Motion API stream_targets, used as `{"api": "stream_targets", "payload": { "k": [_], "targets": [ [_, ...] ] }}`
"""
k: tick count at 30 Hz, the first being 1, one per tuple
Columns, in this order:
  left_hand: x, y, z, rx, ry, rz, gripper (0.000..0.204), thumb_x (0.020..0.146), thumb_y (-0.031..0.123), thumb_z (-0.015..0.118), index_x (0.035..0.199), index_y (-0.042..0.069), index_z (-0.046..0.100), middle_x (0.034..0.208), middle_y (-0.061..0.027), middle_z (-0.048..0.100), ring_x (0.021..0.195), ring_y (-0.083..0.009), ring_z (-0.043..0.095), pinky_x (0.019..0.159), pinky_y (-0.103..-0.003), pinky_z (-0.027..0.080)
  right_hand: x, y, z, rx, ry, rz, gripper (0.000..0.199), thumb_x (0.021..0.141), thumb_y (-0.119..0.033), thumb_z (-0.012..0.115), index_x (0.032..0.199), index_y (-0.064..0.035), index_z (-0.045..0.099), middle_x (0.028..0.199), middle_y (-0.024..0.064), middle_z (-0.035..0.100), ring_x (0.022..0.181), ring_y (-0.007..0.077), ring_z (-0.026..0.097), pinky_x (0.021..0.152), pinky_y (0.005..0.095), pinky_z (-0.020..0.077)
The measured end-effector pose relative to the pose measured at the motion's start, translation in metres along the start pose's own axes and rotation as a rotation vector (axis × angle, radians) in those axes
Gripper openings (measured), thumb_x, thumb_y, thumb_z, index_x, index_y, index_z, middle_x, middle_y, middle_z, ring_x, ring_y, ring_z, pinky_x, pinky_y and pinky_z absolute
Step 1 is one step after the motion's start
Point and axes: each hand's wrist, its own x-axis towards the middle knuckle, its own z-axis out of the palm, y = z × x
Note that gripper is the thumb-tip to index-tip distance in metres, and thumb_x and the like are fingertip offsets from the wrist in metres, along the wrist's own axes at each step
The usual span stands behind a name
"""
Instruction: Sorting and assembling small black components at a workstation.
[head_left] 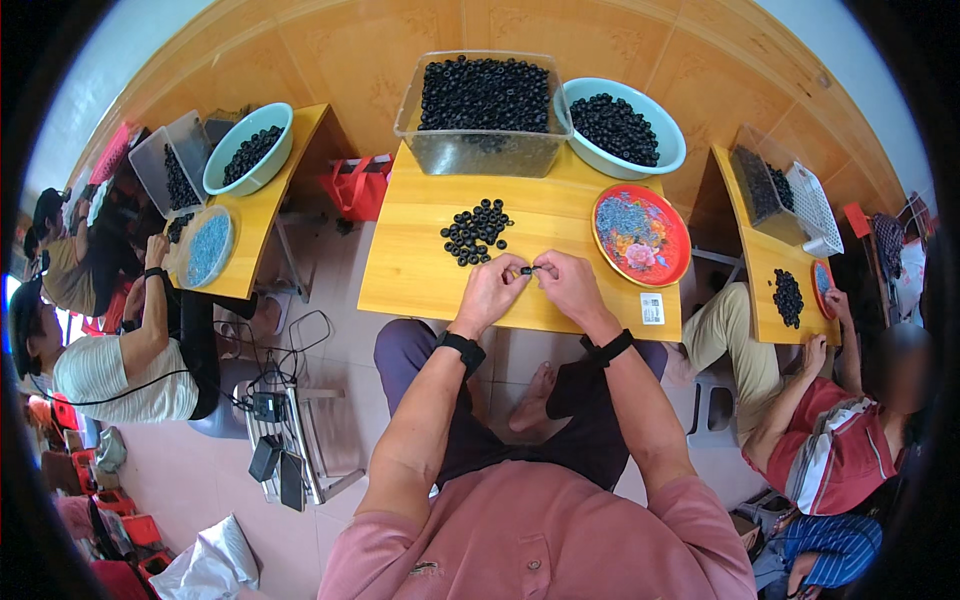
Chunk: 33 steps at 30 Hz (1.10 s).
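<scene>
Over the near edge of the yellow table (410, 270), my left hand (495, 290) pinches a small black round part (525, 270) between thumb and fingers. My right hand (570, 285) meets it from the other side, fingertips pinched right beside the part; what they hold is too small to make out. Just beyond my left hand lies a loose pile of black ring-shaped parts (475, 230), several with a hole showing. To the right of my hands sits a red flowered tray (668, 262) carrying a heap of small silvery-blue metal pieces (622, 218).
At the table's far side stand a clear plastic bin (490, 158) and a pale blue basin (670, 155), both full of black parts. A white printed label (652, 308) lies near the right corner. People (130, 365) work at tables on both sides; cables hang over a metal stool (305, 440).
</scene>
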Motion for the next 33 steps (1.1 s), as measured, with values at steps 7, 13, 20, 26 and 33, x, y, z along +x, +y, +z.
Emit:
{"api": "stream_targets", "payload": {
  "k": [7,13,20,26,33],
  "targets": [
    [0.001,-0.003,0.001,0.007,0.013,0.035,0.021,0.084,0.010,0.075,0.102,0.000,0.073,0.082,-0.0127,0.072,0.065,-0.0200,0.066,0.063,-0.032,0.054,-0.005,-0.003,-0.001,-0.063,0.056,-0.100,0.013,0.088,-0.009,0.064,0.098,-0.0006,0.067,0.090,0.0191,0.072,0.084,0.0361,0.071,0.074,0.0431,0.0564],
    [0.002,-0.003,0.000,0.022,-0.003,0.016,0.022,0.084,0.011,0.076,0.102,0.000,0.073,0.083,-0.0128,0.072,0.066,-0.0200,0.066,0.064,-0.032,0.054,-0.006,-0.005,-0.002,-0.211,0.065,-0.240,0.011,0.090,-0.013,0.065,0.094,-0.0036,0.068,0.087,0.0157,0.071,0.081,0.0353,0.069,0.071,0.0447,0.0549],
    [0.001,-0.001,0.001,0.001,0.005,0.004,0.022,0.084,0.011,0.077,0.102,-0.001,0.072,0.081,-0.0130,0.072,0.066,-0.0190,0.065,0.064,-0.032,0.054,-0.004,-0.003,-0.001,-0.222,0.069,-0.260,0.011,0.090,-0.012,0.067,0.093,-0.0030,0.071,0.087,0.0165,0.071,0.080,0.0352,0.070,0.070,0.0437,0.0549],
    [0.000,-0.002,-0.001,-0.029,-0.030,-0.006,0.020,0.088,0.012,0.076,0.101,-0.002,0.069,0.080,-0.0126,0.071,0.069,-0.0183,0.066,0.066,-0.032,0.054,-0.002,-0.002,0.002,-0.137,0.071,-0.187,0.014,0.090,-0.012,0.066,0.095,-0.0025,0.074,0.086,0.0189,0.072,0.079,0.0365,0.070,0.070,0.0431,0.0551],
    [-0.003,-0.001,0.000,-0.129,-0.055,-0.039,0.020,0.092,0.013,0.073,0.103,-0.002,0.065,0.084,-0.0142,0.072,0.072,-0.0194,0.066,0.069,-0.032,0.053,0.006,-0.004,-0.003,-0.137,-0.008,-0.131,0.016,0.090,-0.014,0.064,0.095,-0.0038,0.075,0.085,0.0208,0.070,0.079,0.0399,0.069,0.072,0.0475,0.0548]
  ]
}}
